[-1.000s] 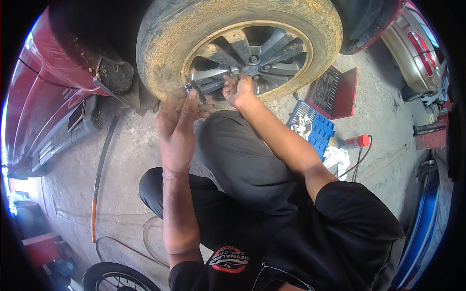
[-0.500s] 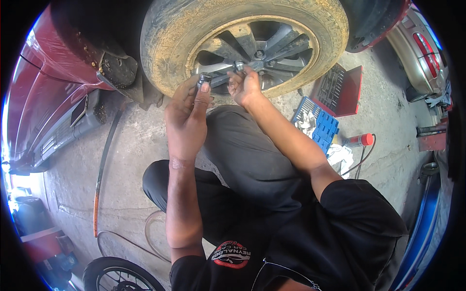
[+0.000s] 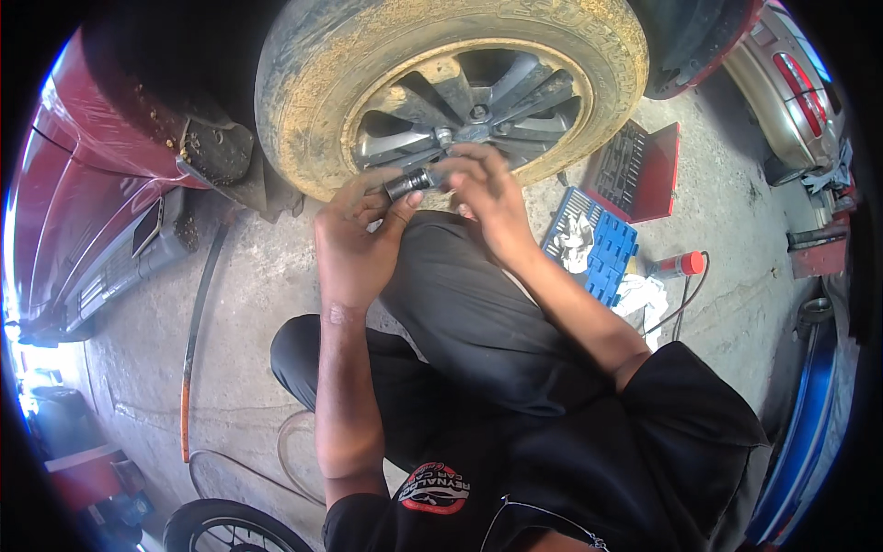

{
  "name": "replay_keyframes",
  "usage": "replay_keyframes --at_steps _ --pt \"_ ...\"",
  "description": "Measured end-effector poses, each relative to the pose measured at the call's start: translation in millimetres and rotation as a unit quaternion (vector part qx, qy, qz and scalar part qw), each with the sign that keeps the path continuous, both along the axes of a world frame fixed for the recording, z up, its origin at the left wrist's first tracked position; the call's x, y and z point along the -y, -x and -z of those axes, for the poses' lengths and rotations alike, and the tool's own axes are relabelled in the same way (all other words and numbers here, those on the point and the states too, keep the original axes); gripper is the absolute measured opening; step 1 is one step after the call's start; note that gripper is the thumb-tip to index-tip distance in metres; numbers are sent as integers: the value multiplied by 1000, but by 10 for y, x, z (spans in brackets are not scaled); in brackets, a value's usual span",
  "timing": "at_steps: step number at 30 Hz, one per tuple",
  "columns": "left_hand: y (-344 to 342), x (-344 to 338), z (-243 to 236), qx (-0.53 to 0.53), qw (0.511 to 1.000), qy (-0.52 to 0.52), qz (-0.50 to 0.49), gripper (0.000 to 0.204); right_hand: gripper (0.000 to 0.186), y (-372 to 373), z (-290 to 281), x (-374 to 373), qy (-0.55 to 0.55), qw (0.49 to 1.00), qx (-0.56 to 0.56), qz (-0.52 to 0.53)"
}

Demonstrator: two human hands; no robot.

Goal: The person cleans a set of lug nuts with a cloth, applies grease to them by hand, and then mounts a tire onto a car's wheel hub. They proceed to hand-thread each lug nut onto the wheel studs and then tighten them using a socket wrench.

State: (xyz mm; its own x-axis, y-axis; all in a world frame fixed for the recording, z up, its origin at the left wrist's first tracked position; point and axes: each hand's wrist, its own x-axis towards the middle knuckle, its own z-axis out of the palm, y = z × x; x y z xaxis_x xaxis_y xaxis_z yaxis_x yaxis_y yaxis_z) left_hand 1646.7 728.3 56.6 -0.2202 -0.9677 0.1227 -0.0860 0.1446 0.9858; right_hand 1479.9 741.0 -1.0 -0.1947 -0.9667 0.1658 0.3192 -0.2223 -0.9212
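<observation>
Between the thumb and fingers of my left hand is a dark, shiny metal socket, held tilted in front of the wheel. Close to the socket's right end, my right hand has its fingers bent inward, partly smeared by motion. A small greyish piece shows blurred at its fingertips; its kind is not plain. Beyond both hands stands a muddy car wheel with a dark spoked rim. Lug nuts sit around its hub.
Right of my knee lie an open blue socket case with a white rag on it and an open red tool case. A red-capped container stands nearby. A hose runs along the floor at left, toward a small spoked wheel.
My right hand has drawn back from the wheel's hub to the socket. My left hand has tipped the socket from upright toward the right. The view has shifted slightly.
</observation>
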Motion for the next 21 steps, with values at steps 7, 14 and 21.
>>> replay_keyframes --at_steps 7,14,21 --pt "102 311 13 65 991 6 120 32 23 71 60 -19 51 998 -7 -34" --pt "328 1099 546 52 930 -271 242 43 19 165 515 241 -171 980 -64 74" --pt "503 1440 1160 -53 886 -375 267 16 19 75 839 541 -165 961 163 150"
